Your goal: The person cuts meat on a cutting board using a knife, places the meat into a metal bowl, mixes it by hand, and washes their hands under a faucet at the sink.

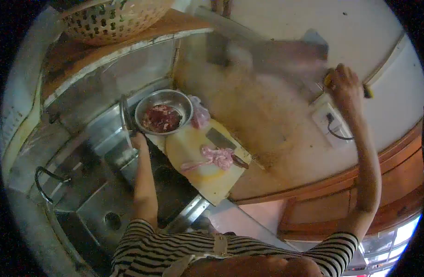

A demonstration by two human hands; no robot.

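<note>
My right hand (346,85) is raised at the right, its fingers closed round a yellow-and-black object (330,81) that I cannot make out. My left hand (138,141) is beside the sink faucet (124,113), just below the metal bowl; its fingers are too small to read. Dark red meat pieces (161,118) lie in the metal bowl (186,105). Pale pink meat (217,157) rests on the yellowish cutting board (179,147). A cleaver (220,139) lies flat on the board, its dark handle (240,161) beside the meat.
A plastic bag (199,114) touches the bowl's right side. The steel sink (89,203) is at the lower left. A woven basket (112,23) stands on a shelf at the upper left. A socket with a black plug (329,119) is below my right hand.
</note>
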